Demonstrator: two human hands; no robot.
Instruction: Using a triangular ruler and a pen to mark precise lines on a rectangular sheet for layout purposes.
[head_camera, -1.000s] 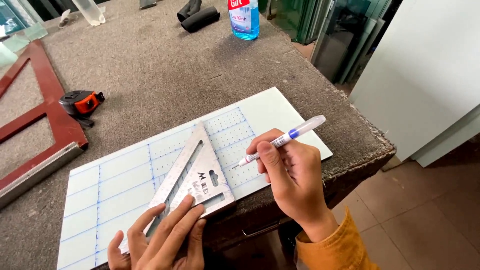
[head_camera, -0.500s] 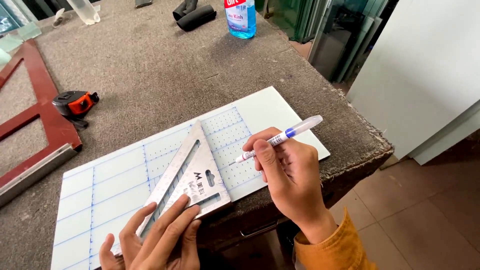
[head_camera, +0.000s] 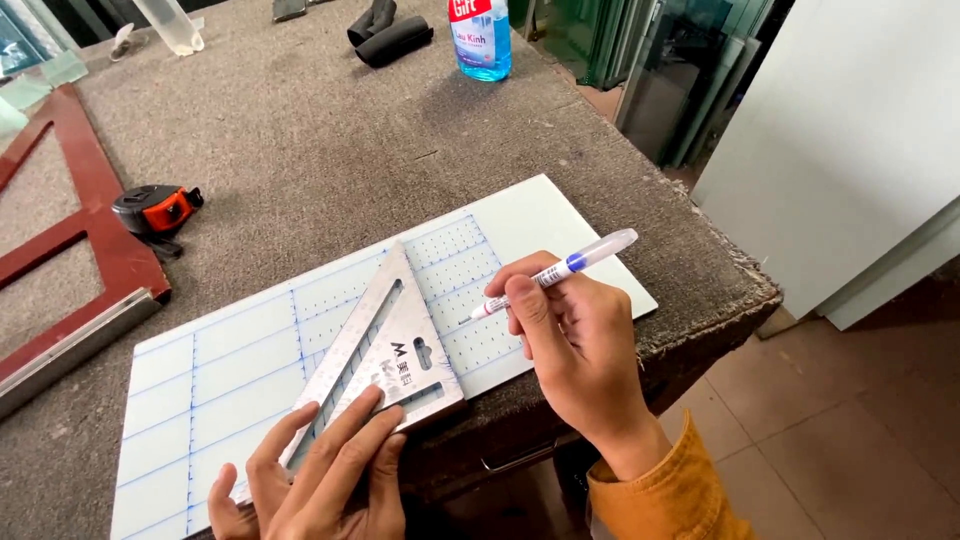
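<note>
Nearest the person, the left hand is lying flat with its fingers spread, pressing down on the lower corner of a silver triangular metal square and gripping nothing. That square is resting on a white rectangular sheet ruled with blue lines and dots, which is lying flat on the grey felt-covered workbench, its right corner close to the table's edge. Just to the right, the right hand, coming out of an orange sleeve, is curling closed around a white pen with a blue band, pinching it between thumb and fingers; the tip is pointing down at the dotted part of the sheet, just beside the square's slanted edge. Further off to the left, an orange and black tape measure is sitting beside a dark red wooden frame. At the far side, a clear bottle of blue liquid is standing upright near two black foam rolls.
</note>
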